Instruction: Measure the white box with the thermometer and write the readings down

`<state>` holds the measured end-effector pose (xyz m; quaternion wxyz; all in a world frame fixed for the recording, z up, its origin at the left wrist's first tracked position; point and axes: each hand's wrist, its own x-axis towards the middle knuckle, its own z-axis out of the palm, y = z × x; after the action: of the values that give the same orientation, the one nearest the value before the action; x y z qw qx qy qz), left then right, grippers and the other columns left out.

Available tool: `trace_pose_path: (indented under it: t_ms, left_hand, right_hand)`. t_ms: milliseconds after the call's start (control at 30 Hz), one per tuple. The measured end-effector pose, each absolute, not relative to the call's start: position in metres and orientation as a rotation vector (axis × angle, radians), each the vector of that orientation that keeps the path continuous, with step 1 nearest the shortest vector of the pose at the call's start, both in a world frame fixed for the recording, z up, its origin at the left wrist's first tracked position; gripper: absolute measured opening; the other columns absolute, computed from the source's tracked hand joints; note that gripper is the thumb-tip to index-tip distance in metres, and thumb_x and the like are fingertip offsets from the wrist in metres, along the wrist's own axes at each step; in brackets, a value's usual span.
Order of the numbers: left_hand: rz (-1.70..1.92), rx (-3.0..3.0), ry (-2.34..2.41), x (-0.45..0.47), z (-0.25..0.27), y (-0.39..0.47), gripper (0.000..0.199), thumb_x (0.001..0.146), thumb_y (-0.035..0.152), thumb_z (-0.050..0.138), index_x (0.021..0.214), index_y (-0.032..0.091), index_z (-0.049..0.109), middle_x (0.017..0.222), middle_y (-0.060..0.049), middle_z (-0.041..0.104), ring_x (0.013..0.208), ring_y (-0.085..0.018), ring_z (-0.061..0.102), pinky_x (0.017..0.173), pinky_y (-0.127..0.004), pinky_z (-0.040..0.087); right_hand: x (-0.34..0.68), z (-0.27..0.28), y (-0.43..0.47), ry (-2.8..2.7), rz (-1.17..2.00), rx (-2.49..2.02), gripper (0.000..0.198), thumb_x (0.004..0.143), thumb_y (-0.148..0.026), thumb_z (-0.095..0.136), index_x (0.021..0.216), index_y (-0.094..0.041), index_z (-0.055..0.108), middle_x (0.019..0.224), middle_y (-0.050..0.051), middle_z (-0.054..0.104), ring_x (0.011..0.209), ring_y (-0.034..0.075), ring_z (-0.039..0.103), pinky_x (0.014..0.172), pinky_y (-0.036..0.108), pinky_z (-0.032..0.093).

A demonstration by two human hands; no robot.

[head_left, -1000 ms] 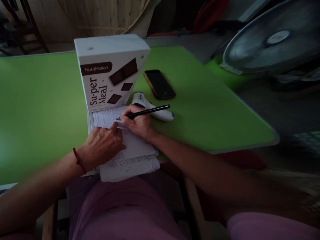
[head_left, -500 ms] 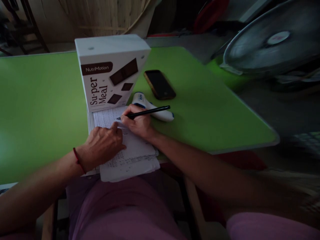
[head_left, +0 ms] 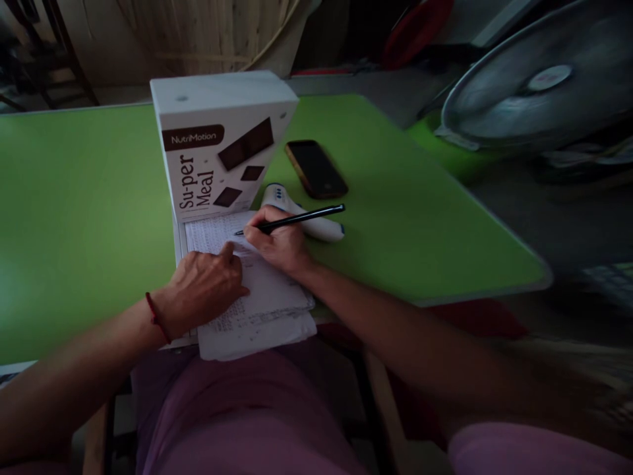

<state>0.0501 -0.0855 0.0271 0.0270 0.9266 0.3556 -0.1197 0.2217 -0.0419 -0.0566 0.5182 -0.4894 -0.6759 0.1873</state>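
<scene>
My right hand (head_left: pixel 279 239) grips a black pen (head_left: pixel 306 216) between thumb and fingers, its tip at the written lines on the upper part of a paper pad (head_left: pixel 267 287). Across the left side of that pad rests my left hand (head_left: pixel 205 284), index finger stretched toward the pen tip and thumb out to the side. It holds nothing that I can see. Handwriting covers parts of the sheets, and the lower pages are curled. Just behind the right hand lies a white handheld thermometer (head_left: pixel 324 229), partly hidden by the hand and pen.
A white NutriMotion box (head_left: pixel 198 171) stands upright at the pad's far edge. Beyond the thermometer is a dark phone (head_left: pixel 316 169) in an orange-brown case. All rest on a green table (head_left: pixel 420 237). A large round metal lid or tray (head_left: pixel 499 99) leans past the table's right side.
The pen tip has shifted slightly to the right along the page, and my right hand has moved with it. My left hand stays in place.
</scene>
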Motion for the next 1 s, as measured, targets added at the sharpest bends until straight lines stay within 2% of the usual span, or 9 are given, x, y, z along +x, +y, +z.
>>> trace_pose_path:
  t_ms: [233, 467, 1000]
  left_hand:
    - [-0.366, 2.867, 1.092, 0.0485, 0.0271, -0.0847, 0.033, 0.101, 0.039, 0.057, 0.109, 0.009, 0.066, 0.13, -0.016, 0.061, 0.073, -0.021, 0.068, 0.051, -0.033, 0.04]
    - [-0.346, 2.87, 1.086, 0.0481, 0.0249, -0.0847, 0.032, 0.101, 0.038, 0.058, 0.107, 0.008, 0.066, 0.125, -0.016, 0.063, 0.072, -0.021, 0.068, 0.05, -0.033, 0.039]
    - [-0.353, 2.86, 1.088, 0.0483, 0.027, -0.0854, 0.03, 0.101, 0.036, 0.058, 0.108, 0.008, 0.066, 0.128, -0.017, 0.062, 0.075, -0.023, 0.07, 0.052, -0.034, 0.043]
  right_hand:
    - [0.2229, -0.0606, -0.0414, -1.64, 0.426, -1.2, 0.019, 0.077, -0.018, 0.061, 0.066, -0.029, 0.049, 0.061, -0.002, 0.059, 0.058, 0.018, 0.055, 0.058, 0.035, 0.049]
    - [0.2241, -0.0584, -0.0416, -1.693, 0.433, -1.18, 0.015, 0.078, -0.021, 0.061, 0.068, -0.027, 0.051, 0.061, -0.002, 0.057, 0.059, 0.017, 0.056, 0.059, 0.035, 0.049]
    - [0.2245, -0.0592, -0.0407, -1.709, 0.465, -1.213, 0.017, 0.077, -0.018, 0.061, 0.068, -0.027, 0.05, 0.06, -0.004, 0.055, 0.06, 0.016, 0.054, 0.06, 0.032, 0.047]
